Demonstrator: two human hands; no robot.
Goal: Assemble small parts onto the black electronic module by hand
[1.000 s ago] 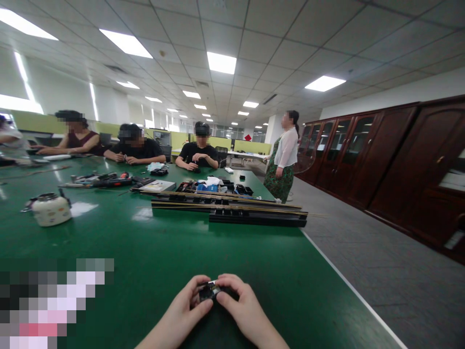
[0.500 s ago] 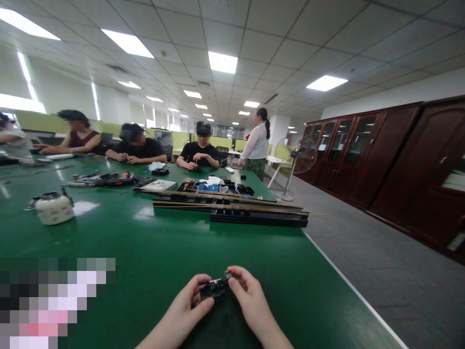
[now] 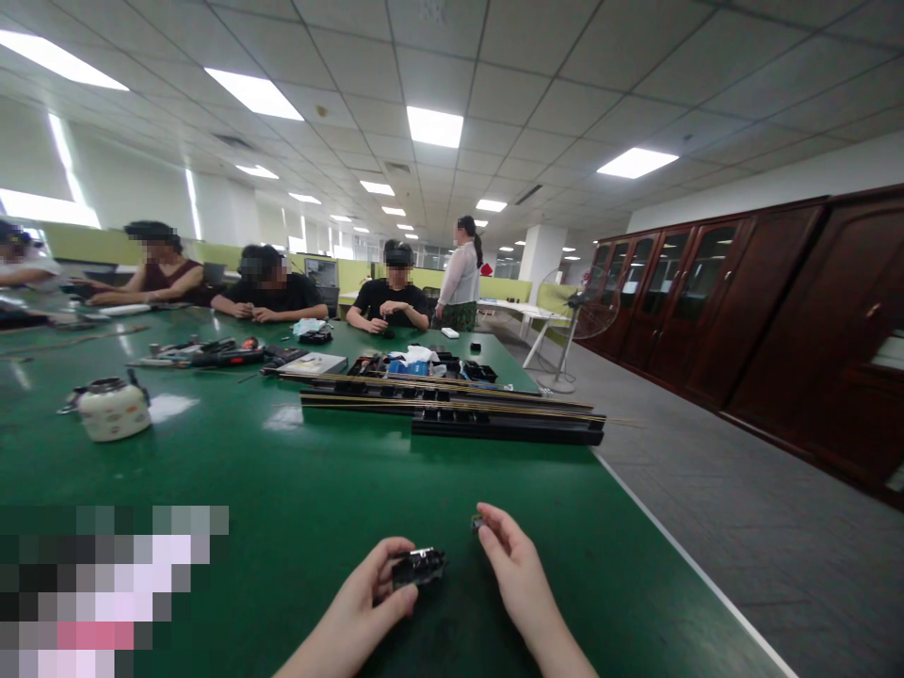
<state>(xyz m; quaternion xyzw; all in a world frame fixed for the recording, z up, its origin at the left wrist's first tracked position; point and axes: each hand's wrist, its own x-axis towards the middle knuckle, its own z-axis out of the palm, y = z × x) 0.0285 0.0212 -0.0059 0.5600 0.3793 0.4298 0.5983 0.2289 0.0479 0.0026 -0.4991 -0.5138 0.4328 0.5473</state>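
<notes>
Near the table's front, my left hand [image 3: 374, 598] grips a black plastic part [image 3: 422, 566] between thumb and fingers. The part has a shiny metal piece along its top. To its right, my right hand [image 3: 514, 565] pinches a small grey piece [image 3: 477, 523] between thumb and fingertips. A gap separates the small piece from the black part. Both objects are held over the green table [image 3: 339, 508]. Fine details of the two pieces are too small to make out.
Long black rails [image 3: 508, 430] with thin rods lie across the table ahead. Behind them are black trays and blue and white items [image 3: 416, 363]. A cream pot [image 3: 114, 411] and tools [image 3: 212, 356] stand left. Several people sit beyond; one person [image 3: 460, 273] stands.
My right hand has moved right and slightly up, away from the black part, with the small piece in its fingers. The standing person has shifted left.
</notes>
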